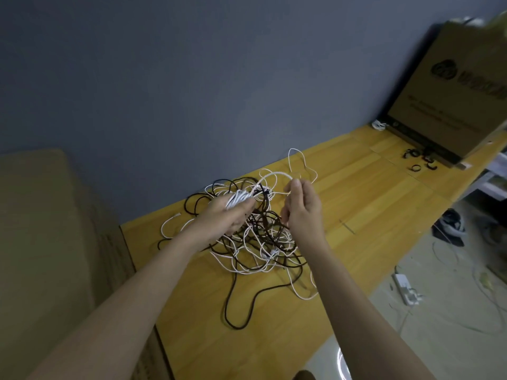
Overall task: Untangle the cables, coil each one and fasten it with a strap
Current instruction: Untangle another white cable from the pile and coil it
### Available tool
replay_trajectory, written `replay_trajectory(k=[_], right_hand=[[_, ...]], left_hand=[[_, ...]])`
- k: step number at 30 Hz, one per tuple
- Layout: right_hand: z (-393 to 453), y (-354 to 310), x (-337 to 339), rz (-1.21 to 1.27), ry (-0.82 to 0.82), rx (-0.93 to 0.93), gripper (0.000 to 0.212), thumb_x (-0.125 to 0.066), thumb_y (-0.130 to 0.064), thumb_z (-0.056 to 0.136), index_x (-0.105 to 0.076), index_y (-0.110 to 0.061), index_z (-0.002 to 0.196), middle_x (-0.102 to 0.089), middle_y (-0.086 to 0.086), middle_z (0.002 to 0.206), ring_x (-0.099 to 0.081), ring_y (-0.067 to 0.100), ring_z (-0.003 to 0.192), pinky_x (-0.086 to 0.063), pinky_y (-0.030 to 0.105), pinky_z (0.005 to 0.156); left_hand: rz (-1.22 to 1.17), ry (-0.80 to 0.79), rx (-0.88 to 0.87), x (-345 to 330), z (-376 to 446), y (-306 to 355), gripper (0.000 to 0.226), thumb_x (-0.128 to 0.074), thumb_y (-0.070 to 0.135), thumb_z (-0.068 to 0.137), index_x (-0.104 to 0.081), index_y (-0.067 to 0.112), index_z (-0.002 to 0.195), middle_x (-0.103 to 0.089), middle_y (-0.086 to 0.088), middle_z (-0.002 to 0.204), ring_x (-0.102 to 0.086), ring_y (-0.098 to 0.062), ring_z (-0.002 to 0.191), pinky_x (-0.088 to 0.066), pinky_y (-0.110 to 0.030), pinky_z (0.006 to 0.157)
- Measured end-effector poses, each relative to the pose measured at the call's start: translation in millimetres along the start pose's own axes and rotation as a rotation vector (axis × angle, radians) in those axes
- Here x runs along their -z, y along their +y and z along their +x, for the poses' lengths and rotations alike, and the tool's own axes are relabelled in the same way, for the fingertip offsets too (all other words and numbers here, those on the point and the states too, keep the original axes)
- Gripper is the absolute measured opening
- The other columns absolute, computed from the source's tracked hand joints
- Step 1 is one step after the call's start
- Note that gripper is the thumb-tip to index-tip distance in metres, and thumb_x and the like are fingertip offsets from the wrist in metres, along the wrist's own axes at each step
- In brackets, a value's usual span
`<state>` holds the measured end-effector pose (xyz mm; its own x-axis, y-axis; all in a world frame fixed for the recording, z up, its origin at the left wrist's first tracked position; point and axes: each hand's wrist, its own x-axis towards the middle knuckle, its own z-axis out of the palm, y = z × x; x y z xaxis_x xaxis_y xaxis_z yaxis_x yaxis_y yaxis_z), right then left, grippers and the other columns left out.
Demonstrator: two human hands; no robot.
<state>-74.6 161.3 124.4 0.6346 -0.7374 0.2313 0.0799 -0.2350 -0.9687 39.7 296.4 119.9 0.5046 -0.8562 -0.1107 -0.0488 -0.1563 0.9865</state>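
A tangle of black and white cables (263, 242) lies on the yellow wooden table (356, 204). Above the pile, my left hand (227, 215) grips a small bundle of white cable loops (238, 199). To its right my right hand (300, 204) pinches a strand of the same white cable (274, 175), which arcs from the bundle to my fingertips. A white loop (297, 160) lies on the table beyond my right hand. Several black straps (419, 160) lie at the far right of the table.
A cardboard box (450, 89) stands at the table's far right, with a small white coil (379, 124) beside it. Flat cardboard (55, 229) leans at the left. On the floor to the right lie a power strip (404, 287) and loose wires.
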Motion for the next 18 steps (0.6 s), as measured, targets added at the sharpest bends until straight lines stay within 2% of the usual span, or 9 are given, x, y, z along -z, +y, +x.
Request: replay_trajectory(k=[3, 5, 7, 9, 10, 12, 15, 18], right_hand=[[-11, 20, 3, -0.101, -0.108, -0.124, 0.025, -0.047, -0.04, 0.098, -0.055, -0.018, 0.09, -0.04, -0.016, 0.057, -0.036, 0.005, 0.052, -0.033, 0.021, 0.048], [-18, 26, 4, -0.014, -0.225, -0.174, 0.02, -0.059, -0.045, 0.09, -0.06, -0.027, 0.098, -0.051, -0.019, 0.063, -0.047, 0.001, 0.058, -0.038, 0.012, 0.05], [-20, 26, 3, 0.127, -0.341, -0.245, 0.033, -0.067, -0.047, 0.081, -0.061, -0.034, 0.111, -0.065, -0.019, 0.079, -0.059, -0.004, 0.069, -0.043, 0.009, 0.054], [-19, 22, -1, 0.179, -0.433, -0.302, 0.046, -0.073, -0.046, 0.077, -0.058, -0.035, 0.119, -0.07, -0.016, 0.094, -0.062, -0.003, 0.075, -0.043, 0.011, 0.054], [-19, 19, -4, 0.199, -0.466, -0.316, 0.047, -0.074, -0.044, 0.076, -0.058, -0.036, 0.119, -0.07, -0.013, 0.094, -0.062, -0.001, 0.07, -0.042, 0.012, 0.052], [-19, 15, -9, 0.229, -0.471, -0.331, 0.037, -0.075, -0.033, 0.079, -0.06, -0.036, 0.112, -0.07, -0.012, 0.082, -0.055, -0.001, 0.057, -0.039, 0.013, 0.048], [-19, 14, -12, 0.255, -0.405, -0.343, 0.023, -0.069, -0.016, 0.086, -0.063, -0.023, 0.106, -0.07, -0.01, 0.072, -0.058, -0.001, 0.055, -0.042, 0.011, 0.048], [-17, 17, -12, 0.239, -0.366, -0.336, 0.014, -0.065, -0.011, 0.089, -0.062, -0.015, 0.102, -0.065, -0.012, 0.063, -0.055, -0.003, 0.05, -0.041, 0.009, 0.047]], left_hand=[[-0.192, -0.021, 0.019, 4, -2, 4, 0.035, -0.055, 0.034, 0.094, -0.044, 0.02, 0.063, -0.028, 0.007, 0.049, -0.021, -0.008, 0.04, -0.022, -0.017, 0.04], [-0.272, -0.025, 0.038, 5, -3, 6, 0.04, -0.052, 0.024, 0.095, -0.041, 0.02, 0.057, -0.026, 0.006, 0.045, -0.018, -0.008, 0.036, -0.023, -0.018, 0.037], [-0.358, -0.041, 0.061, 5, -4, 9, 0.038, -0.052, 0.024, 0.092, -0.042, 0.02, 0.056, -0.024, 0.007, 0.043, -0.018, -0.007, 0.033, -0.024, -0.018, 0.036], [-0.439, -0.063, 0.062, 5, -6, 13, 0.032, -0.054, 0.029, 0.085, -0.042, 0.019, 0.058, -0.023, 0.008, 0.041, -0.017, -0.005, 0.03, -0.024, -0.017, 0.036], [-0.468, -0.071, 0.061, 4, -7, 15, 0.03, -0.055, 0.032, 0.082, -0.041, 0.018, 0.059, -0.022, 0.008, 0.04, -0.017, -0.005, 0.029, -0.025, -0.017, 0.036], [-0.476, -0.083, 0.065, 4, -7, 15, 0.03, -0.054, 0.032, 0.083, -0.041, 0.018, 0.061, -0.023, 0.008, 0.04, -0.017, -0.004, 0.029, -0.026, -0.018, 0.035], [-0.407, -0.083, 0.076, 3, -7, 13, 0.034, -0.05, 0.026, 0.095, -0.046, 0.018, 0.062, -0.027, 0.005, 0.044, -0.02, -0.007, 0.032, -0.03, -0.02, 0.039], [-0.378, -0.046, 0.067, 1, -6, 11, 0.029, -0.053, 0.028, 0.094, -0.048, 0.014, 0.069, -0.033, 0.005, 0.048, -0.027, -0.009, 0.036, -0.038, -0.021, 0.044]])
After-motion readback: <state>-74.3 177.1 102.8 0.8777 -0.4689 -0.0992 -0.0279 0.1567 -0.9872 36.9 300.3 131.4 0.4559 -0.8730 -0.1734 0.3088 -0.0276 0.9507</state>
